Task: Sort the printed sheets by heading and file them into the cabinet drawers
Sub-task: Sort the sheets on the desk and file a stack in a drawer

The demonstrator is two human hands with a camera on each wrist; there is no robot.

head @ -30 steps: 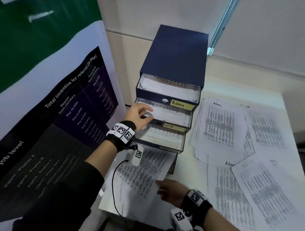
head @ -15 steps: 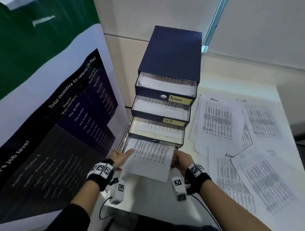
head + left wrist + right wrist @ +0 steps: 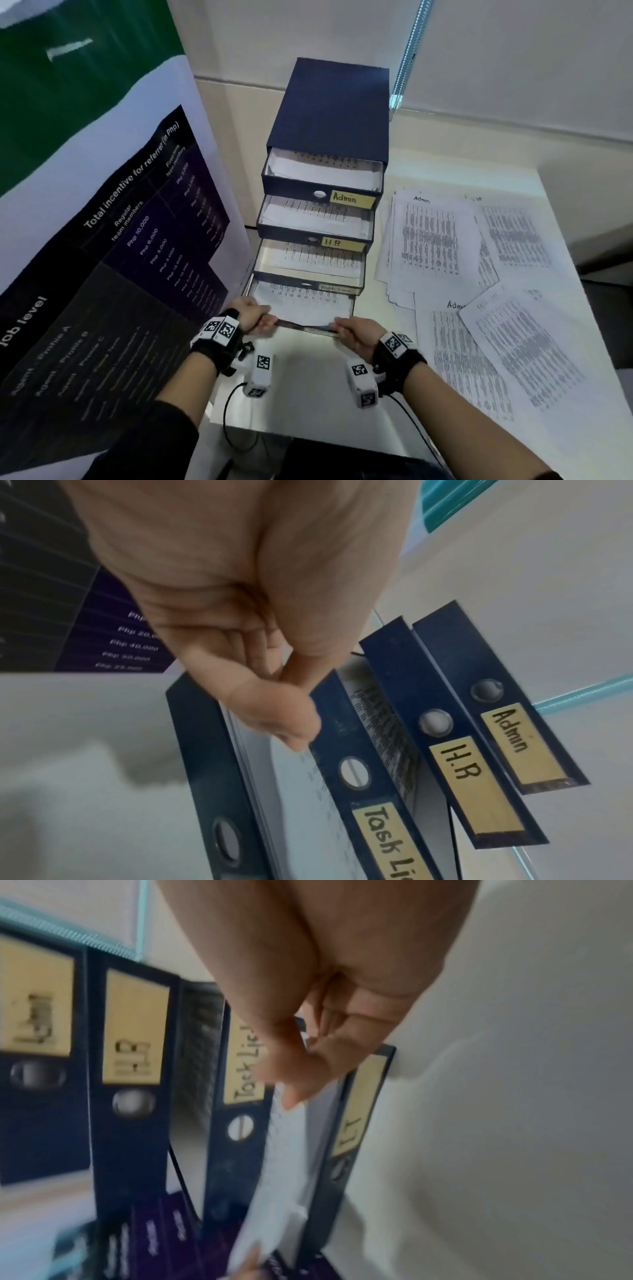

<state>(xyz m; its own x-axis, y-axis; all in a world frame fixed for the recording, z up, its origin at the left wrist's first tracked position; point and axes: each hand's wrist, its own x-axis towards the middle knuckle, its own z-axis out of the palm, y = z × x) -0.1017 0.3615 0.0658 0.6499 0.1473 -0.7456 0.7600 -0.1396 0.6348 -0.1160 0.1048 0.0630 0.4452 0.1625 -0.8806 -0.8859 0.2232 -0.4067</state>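
Both hands are tucking a printed sheet point(image 3: 301, 299) into the bottom drawer point(image 3: 305, 329) of the cabinet point(image 3: 330, 109) at the tabletop's left edge. The left hand point(image 3: 251, 313) and right hand point(image 3: 354, 334) pinch the sheet's near edge with curled fingers at the drawer front. Next, I judge, they must let go, then draw a fresh sheet from the loose sheets point(image 3: 479, 291) on the tabletop's right side.

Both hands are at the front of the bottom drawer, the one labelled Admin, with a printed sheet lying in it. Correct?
Not quite: the bottom drawer is labelled IT, as the right wrist view shows; Admin is the top one. Left hand and right hand are at its front, printed sheet inside.

Our printed sheet point(image 3: 301, 299) now lies inside the bottom drawer point(image 3: 305, 329). Our left hand point(image 3: 251, 315) and right hand point(image 3: 356, 334) now grip that drawer's front edge.
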